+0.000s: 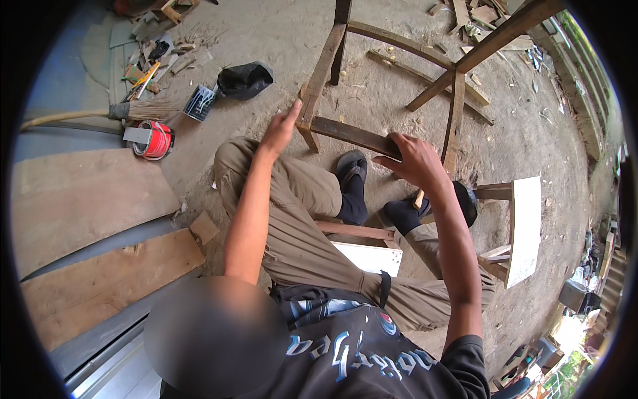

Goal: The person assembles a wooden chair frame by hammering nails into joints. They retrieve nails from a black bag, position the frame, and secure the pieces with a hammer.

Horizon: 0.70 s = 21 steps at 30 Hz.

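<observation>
- A wooden frame [382, 126] of brown bars, shaped like part of a chair, stands on the dirt ground just in front of the person's feet; two longer posts at its far side run up toward the top of the view.
- The left hand [279, 135] is at the frame's near left corner, its fingers stretched along the wood and touching it; whether it is gripping, I cannot tell.
- The right hand [415, 159] is at the right end of the frame's near rail, fingers bent over the top edge and thumb spread apart below it; how firmly it holds, I cannot tell.
- The person sits with knees wide apart, in brown trousers [312, 233] and a dark printed shirt [359, 346]; the feet, in dark socks, are near the frame.
- Between the legs shows a white board [369, 258] with a reddish wooden bar [352, 230] just beside it.
- To the right, near the knee, a white panel [525, 233] is joined to wooden bars.
- Behind the near rail, loose strips of wood [432, 76] lie on the ground.
- Left of the frame are a black bag [246, 80], a dark tin [199, 103] beside it, and a red can [159, 139] with something flat and grey on top.
- A broom [143, 110] lies near the can, its pale handle toward the left edge.
- Further left lie two brown boards [93, 199], one nearer the person than the other.
- Wood scraps [478, 23] are strewn at the far right.
</observation>
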Each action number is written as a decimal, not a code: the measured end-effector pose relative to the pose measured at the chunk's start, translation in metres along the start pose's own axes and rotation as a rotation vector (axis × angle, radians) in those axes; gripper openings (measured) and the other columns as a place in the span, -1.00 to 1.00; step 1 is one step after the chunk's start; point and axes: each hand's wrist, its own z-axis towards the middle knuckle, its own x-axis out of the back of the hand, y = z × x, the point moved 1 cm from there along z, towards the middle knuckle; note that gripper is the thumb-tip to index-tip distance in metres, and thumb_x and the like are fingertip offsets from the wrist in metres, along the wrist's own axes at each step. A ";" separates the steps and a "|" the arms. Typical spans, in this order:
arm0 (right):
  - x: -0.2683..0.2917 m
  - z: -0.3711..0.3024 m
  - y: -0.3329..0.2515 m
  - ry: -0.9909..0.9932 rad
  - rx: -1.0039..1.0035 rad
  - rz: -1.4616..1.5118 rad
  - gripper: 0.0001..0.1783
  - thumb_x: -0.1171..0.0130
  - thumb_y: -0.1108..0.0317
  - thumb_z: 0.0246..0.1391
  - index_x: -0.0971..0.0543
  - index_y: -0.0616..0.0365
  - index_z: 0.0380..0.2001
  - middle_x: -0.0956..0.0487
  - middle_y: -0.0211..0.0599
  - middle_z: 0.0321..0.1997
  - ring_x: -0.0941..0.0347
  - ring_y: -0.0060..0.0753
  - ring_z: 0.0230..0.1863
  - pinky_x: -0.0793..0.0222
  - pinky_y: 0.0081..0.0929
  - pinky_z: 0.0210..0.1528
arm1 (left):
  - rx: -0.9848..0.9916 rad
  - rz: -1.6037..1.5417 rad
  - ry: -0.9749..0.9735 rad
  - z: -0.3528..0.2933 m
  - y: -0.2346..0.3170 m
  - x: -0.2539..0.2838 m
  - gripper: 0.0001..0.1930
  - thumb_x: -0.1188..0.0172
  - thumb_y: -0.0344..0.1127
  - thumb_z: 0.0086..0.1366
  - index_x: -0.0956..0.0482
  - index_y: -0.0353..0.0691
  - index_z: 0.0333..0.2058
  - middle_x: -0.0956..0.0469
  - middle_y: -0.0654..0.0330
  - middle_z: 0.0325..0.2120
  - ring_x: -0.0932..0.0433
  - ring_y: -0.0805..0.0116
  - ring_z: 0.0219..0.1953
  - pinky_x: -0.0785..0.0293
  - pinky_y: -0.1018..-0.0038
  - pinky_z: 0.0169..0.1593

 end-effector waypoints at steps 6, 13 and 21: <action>-0.004 0.005 -0.001 0.003 -0.048 -0.022 -0.49 -0.30 -0.14 0.00 -0.51 0.14 -0.38 -0.59 -0.09 -0.52 -0.58 0.02 -0.43 -0.46 -0.15 -0.36 | -0.179 0.028 -0.068 0.002 -0.013 -0.006 -0.46 0.00 0.13 0.40 -0.29 -0.17 -0.62 -0.18 0.46 -0.63 -0.13 0.63 -0.48 -0.06 0.50 -0.41; -0.006 0.004 0.007 0.066 -0.036 -0.008 -0.51 -0.35 -0.07 0.00 -0.53 0.18 -0.38 -0.60 -0.09 -0.51 -0.58 -0.06 -0.48 -0.47 -0.18 -0.40 | -0.079 0.081 -0.142 0.015 0.005 -0.010 -0.52 -0.09 0.13 0.33 -0.55 -0.24 -0.46 -0.38 0.45 -0.50 -0.27 0.60 -0.39 -0.21 0.55 -0.25; -0.004 0.013 0.001 0.034 -0.025 -0.027 -0.41 -0.32 -0.16 -0.03 -0.56 0.20 -0.24 -0.57 -0.04 -0.52 -0.54 0.13 -0.37 -0.44 -0.12 -0.33 | -0.011 0.112 -0.175 0.033 -0.007 -0.005 -0.57 -0.20 0.11 0.27 -0.64 -0.20 -0.39 -0.44 0.46 -0.54 -0.35 0.65 -0.41 -0.27 0.61 -0.32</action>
